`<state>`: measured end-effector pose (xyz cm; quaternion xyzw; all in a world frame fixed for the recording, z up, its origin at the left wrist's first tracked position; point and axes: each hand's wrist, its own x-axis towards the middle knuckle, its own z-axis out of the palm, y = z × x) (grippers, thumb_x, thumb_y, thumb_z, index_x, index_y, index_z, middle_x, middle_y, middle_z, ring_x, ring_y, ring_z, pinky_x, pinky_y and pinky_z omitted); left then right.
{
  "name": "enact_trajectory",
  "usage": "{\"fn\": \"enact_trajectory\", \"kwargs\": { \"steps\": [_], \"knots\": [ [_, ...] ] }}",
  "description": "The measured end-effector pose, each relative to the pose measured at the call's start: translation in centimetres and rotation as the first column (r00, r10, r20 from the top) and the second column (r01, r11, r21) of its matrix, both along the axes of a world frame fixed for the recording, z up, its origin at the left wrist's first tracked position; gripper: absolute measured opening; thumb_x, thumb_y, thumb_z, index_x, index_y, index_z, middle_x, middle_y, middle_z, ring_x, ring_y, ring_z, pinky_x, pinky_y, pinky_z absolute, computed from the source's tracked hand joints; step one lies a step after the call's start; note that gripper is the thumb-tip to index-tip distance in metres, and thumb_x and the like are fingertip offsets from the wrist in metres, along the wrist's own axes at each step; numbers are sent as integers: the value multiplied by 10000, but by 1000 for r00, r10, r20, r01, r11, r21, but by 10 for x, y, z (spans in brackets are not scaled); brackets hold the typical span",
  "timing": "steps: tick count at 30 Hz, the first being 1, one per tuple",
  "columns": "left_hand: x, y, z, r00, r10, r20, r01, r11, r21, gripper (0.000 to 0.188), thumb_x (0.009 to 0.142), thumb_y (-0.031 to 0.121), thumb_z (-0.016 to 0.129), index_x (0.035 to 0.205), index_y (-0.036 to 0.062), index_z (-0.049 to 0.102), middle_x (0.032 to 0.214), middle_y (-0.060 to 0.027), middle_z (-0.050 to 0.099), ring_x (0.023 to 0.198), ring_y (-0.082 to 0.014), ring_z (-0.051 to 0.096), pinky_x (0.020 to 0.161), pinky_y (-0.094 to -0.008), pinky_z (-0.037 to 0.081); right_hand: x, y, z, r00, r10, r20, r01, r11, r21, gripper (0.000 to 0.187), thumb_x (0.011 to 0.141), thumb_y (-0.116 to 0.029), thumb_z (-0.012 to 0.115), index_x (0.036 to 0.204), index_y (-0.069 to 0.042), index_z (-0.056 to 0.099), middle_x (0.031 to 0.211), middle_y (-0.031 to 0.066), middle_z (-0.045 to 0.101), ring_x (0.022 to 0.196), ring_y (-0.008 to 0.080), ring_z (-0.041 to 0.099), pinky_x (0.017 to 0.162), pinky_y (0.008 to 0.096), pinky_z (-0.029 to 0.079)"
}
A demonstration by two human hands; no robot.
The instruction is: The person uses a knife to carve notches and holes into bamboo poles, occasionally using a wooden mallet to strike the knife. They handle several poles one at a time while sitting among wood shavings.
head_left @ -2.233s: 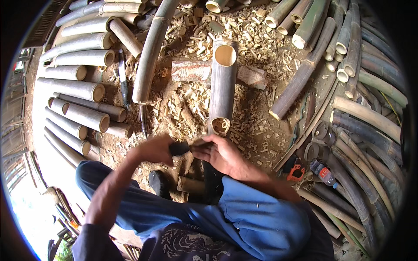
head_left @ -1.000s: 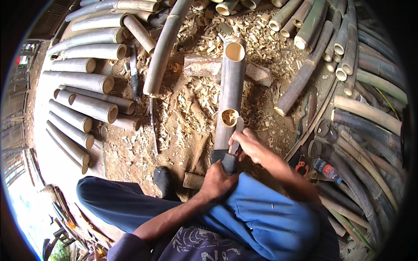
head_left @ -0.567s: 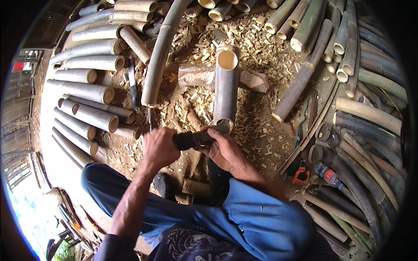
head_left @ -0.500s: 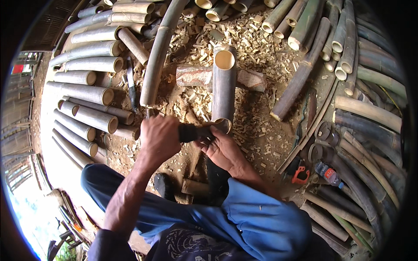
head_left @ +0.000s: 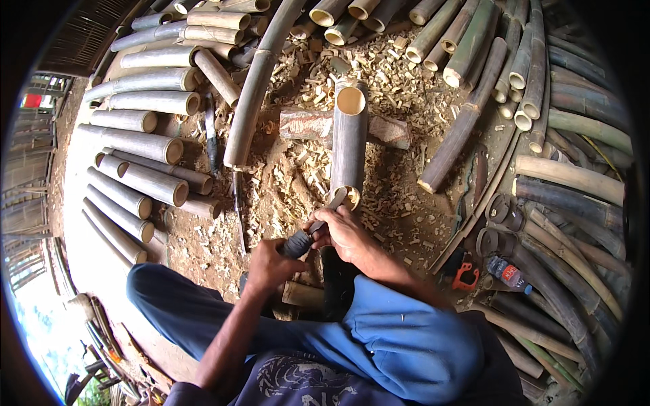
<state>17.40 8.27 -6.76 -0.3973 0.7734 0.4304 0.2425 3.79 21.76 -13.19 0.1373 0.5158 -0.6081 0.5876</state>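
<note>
A bamboo tube (head_left: 349, 152) lies lengthwise in front of me, its far part propped on a short log (head_left: 305, 126). My left hand (head_left: 268, 268) is closed round the black-wrapped handle of a knife (head_left: 298, 243). The blade slants away to the right and meets the tube's near rim. Close to that rim, my right hand (head_left: 347, 235) has its fingers closed round the knife where handle and blade meet. Part of the blade is hidden behind these fingers, and I cannot tell how far its tip reaches into the tube.
Pale wood chips (head_left: 399, 74) cover the ground around the log. Cut bamboo pieces (head_left: 152, 145) lie in rows at left, and more bamboo (head_left: 575, 172) is stacked at right. A long thin blade (head_left: 239, 216) lies left of the tube. An orange tool (head_left: 465, 276) and a plastic bottle (head_left: 508, 273) are at right.
My left hand has dropped nearer to me and moved right. The knife has swung from nearly crosswise to pointing away toward the rim. The thin blade on the ground is now uncovered.
</note>
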Motion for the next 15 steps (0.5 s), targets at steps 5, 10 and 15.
{"fn": "enact_trajectory", "kwargs": {
  "steps": [5, 10, 15],
  "knots": [
    [-84, -45, 43, 905, -354, 235, 408, 879, -245, 352, 569, 247, 855, 840, 39, 767, 715, -129, 716, 666, -273, 708, 671, -398, 572, -7, 3, 3, 893, -309, 326, 400, 878, -264, 198, 1002, -162, 532, 1089, -1, 605, 989, 155, 690, 812, 232, 677, 710, 396, 612],
    [-143, -2, 75, 617, -764, 189, 636, 343, -691, 102, 737, 146, 713, 642, 111, 706, 618, -53, 670, 633, -211, 701, 565, -345, 533, -9, 11, -12, 655, -392, 646, 698, 642, -319, 213, 1023, -186, 501, 1123, -49, 629, 1011, 88, 702, 854, 203, 667, 825, 429, 582],
    [-115, 5, 67, 548, -820, 166, 743, 385, -548, 81, 814, 152, 717, 777, 80, 717, 715, -70, 698, 643, -206, 696, 547, -353, 516, 4, 13, 2, 810, -295, 508, 523, 755, -396, 284, 1039, -311, 487, 1131, -74, 615, 1082, 35, 687, 959, 172, 649, 873, 393, 532]
  ]
}}
